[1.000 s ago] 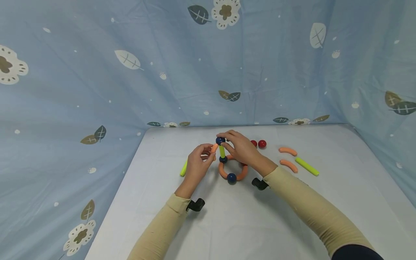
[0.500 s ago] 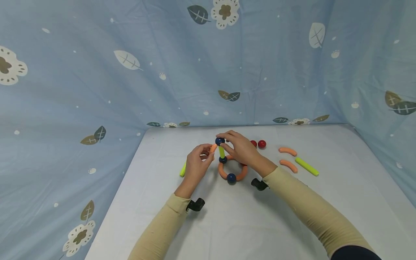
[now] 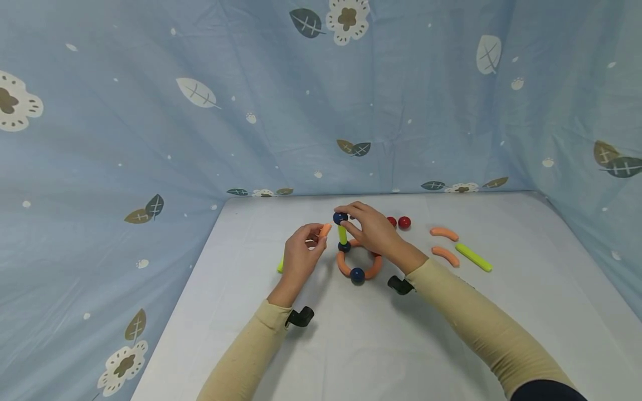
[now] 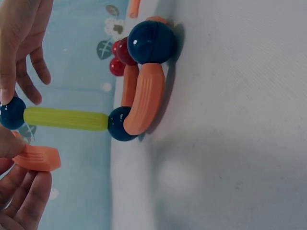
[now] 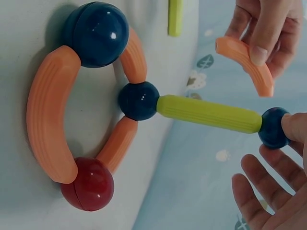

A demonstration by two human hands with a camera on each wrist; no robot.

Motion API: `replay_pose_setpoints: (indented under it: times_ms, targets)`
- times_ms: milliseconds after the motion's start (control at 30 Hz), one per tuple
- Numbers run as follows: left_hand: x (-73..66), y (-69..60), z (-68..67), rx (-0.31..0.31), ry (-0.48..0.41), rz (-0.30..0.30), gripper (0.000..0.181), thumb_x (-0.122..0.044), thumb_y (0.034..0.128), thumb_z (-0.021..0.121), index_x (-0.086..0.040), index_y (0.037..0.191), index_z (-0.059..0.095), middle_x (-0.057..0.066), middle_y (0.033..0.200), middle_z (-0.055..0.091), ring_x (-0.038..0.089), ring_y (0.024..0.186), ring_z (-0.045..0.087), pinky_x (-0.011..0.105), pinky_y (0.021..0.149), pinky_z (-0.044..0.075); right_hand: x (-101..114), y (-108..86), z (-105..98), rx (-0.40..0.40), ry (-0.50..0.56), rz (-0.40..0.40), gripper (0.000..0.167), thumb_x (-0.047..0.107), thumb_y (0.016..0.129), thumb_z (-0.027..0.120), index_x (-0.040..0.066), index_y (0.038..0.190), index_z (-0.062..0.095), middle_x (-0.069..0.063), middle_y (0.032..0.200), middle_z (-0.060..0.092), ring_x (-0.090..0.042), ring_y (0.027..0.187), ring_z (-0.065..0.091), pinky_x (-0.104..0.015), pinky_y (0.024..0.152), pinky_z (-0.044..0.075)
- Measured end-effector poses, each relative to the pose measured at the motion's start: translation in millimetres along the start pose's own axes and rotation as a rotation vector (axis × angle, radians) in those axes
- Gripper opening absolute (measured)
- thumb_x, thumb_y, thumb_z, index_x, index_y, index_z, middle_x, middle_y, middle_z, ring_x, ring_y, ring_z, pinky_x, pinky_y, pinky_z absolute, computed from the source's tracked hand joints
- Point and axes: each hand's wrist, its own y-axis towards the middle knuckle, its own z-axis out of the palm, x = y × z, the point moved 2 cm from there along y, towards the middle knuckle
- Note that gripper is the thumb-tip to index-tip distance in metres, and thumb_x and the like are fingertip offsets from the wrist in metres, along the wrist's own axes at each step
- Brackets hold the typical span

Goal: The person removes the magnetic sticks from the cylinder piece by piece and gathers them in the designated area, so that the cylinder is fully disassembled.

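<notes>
My left hand [image 3: 302, 252] pinches a curved orange stick [image 5: 247, 62] between thumb and fingers, just left of the upright post and apart from it. My right hand [image 3: 373, 227] holds the dark blue ball [image 5: 274, 127] that tops a yellow-green straight stick [image 5: 211, 114]. That stick stands on a second blue ball [image 5: 139, 100], which is part of a ring lying on the table. Curved orange sticks [image 5: 50, 115] join the ring's balls, among them a larger blue ball [image 3: 357, 275] at the front and a red ball [image 5: 88, 184].
Two red balls [image 3: 404, 222] lie behind the right hand, one partly covered by it. To the right are two curved orange sticks [image 3: 444, 256] and a yellow-green stick [image 3: 473, 257]. Another yellow-green stick [image 3: 280, 266] is partly hidden by the left hand. A patterned blue cloth [image 3: 321, 111] hangs behind the table.
My left hand has drawn slightly left with the curved orange stick, widening the gap to the top blue ball. The right hand stays on that ball.
</notes>
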Motion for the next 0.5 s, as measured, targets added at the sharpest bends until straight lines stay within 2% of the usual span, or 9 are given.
replay_pose_setpoints:
  times_ms: [333, 500]
  targets:
    - [18.1, -9.8, -3.5, 0.003, 0.018, -0.053, 0.026, -0.007, 0.092, 0.076, -0.009, 0.118, 0.07, 0.005, 0.103, 0.071, 0.016, 0.088, 0.069, 0.028, 0.076, 0.06, -1, -1.0, 0, -0.002, -0.011, 0.019, 0.044, 0.023, 0.101, 0.067, 0.021, 0.144, 0.059, -0.006, 0.134, 0.061, -0.023, 0.11, 0.065, -0.042, 0.089, 0.057]
    - [31.3, -16.0, -11.4, -0.017, 0.028, -0.087, 0.026, -0.005, 0.0904, 0.076, -0.009, 0.116, 0.071, 0.004, 0.101, 0.071, 0.016, 0.087, 0.069, 0.03, 0.076, 0.06, -1, -1.9, 0, 0.001, 0.001, 0.016, 0.044, 0.024, 0.101, 0.066, 0.021, 0.144, 0.059, -0.005, 0.133, 0.061, -0.024, 0.112, 0.064, -0.042, 0.087, 0.057]
